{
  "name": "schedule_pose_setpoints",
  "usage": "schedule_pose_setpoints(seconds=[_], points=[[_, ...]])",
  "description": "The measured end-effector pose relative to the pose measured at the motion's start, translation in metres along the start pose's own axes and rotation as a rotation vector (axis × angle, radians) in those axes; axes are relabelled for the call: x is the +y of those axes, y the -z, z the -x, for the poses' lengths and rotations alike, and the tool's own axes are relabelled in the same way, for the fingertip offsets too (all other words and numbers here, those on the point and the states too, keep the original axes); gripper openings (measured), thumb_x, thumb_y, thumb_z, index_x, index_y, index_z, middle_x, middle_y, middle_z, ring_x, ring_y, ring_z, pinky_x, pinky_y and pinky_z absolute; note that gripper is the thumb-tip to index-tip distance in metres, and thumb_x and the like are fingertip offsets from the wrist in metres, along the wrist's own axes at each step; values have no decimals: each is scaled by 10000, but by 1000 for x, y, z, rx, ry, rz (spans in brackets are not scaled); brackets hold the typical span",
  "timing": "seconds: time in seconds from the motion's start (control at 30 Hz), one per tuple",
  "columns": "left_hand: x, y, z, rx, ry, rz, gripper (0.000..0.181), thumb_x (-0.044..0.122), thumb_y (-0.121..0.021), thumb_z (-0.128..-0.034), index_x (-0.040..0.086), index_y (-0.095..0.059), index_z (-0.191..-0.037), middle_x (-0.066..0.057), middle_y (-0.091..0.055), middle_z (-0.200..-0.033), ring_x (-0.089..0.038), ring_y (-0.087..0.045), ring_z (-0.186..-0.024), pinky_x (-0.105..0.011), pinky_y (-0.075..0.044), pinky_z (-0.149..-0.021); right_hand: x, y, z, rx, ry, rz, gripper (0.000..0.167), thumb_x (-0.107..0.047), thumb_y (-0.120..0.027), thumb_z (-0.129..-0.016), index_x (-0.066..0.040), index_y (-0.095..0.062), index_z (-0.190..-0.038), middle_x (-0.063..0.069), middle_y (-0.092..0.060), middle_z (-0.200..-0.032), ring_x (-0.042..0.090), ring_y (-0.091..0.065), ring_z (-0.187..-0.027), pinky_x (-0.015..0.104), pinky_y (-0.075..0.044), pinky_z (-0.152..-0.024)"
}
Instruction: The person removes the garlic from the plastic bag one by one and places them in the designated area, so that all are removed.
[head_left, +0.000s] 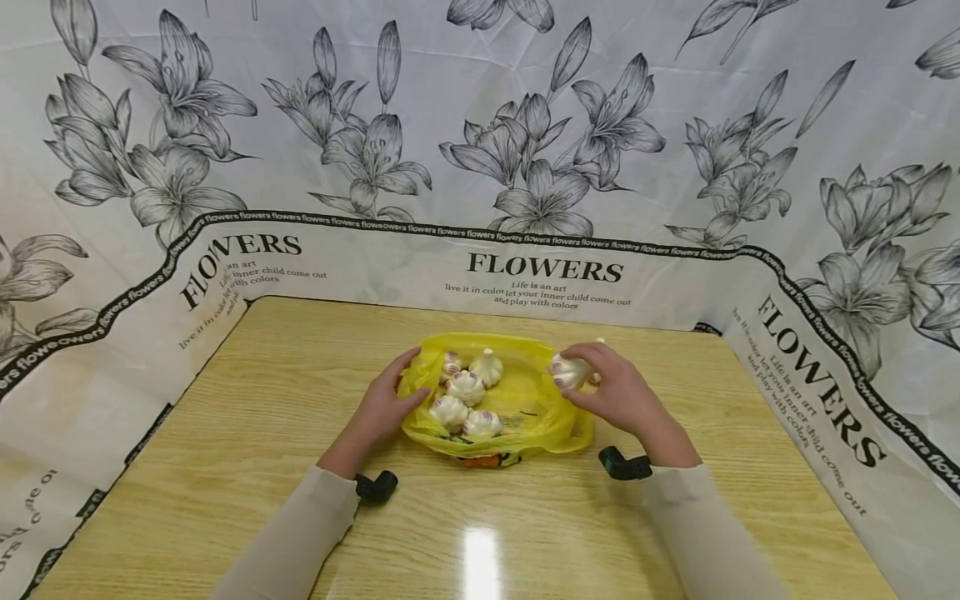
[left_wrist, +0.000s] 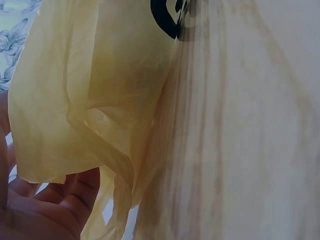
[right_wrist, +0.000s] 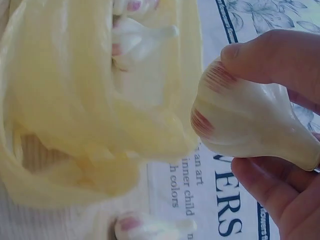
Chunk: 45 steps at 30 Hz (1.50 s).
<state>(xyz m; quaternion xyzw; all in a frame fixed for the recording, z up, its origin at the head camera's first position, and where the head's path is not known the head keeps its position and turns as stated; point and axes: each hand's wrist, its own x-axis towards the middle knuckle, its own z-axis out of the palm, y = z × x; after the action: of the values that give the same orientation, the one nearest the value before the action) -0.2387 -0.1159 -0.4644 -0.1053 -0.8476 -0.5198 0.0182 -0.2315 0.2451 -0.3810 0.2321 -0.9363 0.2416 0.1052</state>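
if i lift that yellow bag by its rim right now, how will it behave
The yellow bag will probably flop and fold, since its thin walls crease and sag. It may hang lopsided, as the garlic bulbs inside bunch toward its left side, and those rounded bulbs could roll.

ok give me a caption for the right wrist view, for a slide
Right hand holding a garlic bulb by a yellow bag with more garlic inside.

Bag [head_left: 561, 425]: yellow, orange-and-black print. Garlic bulbs [head_left: 466, 387]: white, streaked purple-pink. Desk [head_left: 285, 400]: light brown, wood-grained. Backdrop cloth [head_left: 375, 267]: white, grey line-drawn flowers, black lettering, black band lettered in white. Sleeves [head_left: 701, 529]: pale beige. Wrist mounts [head_left: 626, 465]: black.
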Motion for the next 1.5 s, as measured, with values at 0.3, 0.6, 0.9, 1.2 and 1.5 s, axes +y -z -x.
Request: schedule_pose_setpoints(seconds=[0.3, 0.6, 0.9, 1.2, 1.5], points=[[-1, 1, 0, -1, 8, 3, 665, 292, -632, -939, 291, -304, -1518, -84, -335, -1554, -328, -316, -1434, -525, -305, -1141, 16, 24, 7, 32, -22, 42, 520, -243, -778, -811, -183, -579, -1288, 117, -544, -1345, 327, -602, -1037, 497, -525, -782], [-1, 1, 0, -3, 18, 8, 666, 292, -632, -938, 301, -302, -1517, -92, -334, -1555, -335, -313, -1435, -530, -305, -1139, 37, 34, 9, 45, -60, 31, 514, -251, -776, -815, -175, -583, -1285, 132, -557, -1333, 345, -586, -1084, 541, -497, -843], [-3, -1, -1, -7, 17, 7, 687, 291, -638, -936, 326, -279, -1522, -99, -313, -1566, -350, -310, -1435, -534, -329, -1123, 57, 39, 11, 26, -129, 51, 541, -339, -744, -840, -155, -563, -1316, 154, -522, -1371, 388, -559, -1136, 584, -462, -894], [-3, -1, -2, -1, 19, 1, 674, 291, -634, -938, 319, -292, -1518, -92, -324, -1561, -334, -312, -1437, -520, -309, -1140, 75, 44, 13, 18, -185, 55, 554, -358, -726, -854, -152, -545, -1335, 177, -480, -1422, 422, -496, -1216, 621, -414, -950], [-2, -1, 0, 0, 31, 0, 672, 300, -633, -938, 321, -293, -1517, -118, -336, -1548, -351, -331, -1423, -530, -337, -1119, 85, 50, 17, -11, -240, 79, 553, -350, -690, -885, -130, -520, -1363, 218, -435, -1450, 454, -433, -1270, 645, -383, -966]])
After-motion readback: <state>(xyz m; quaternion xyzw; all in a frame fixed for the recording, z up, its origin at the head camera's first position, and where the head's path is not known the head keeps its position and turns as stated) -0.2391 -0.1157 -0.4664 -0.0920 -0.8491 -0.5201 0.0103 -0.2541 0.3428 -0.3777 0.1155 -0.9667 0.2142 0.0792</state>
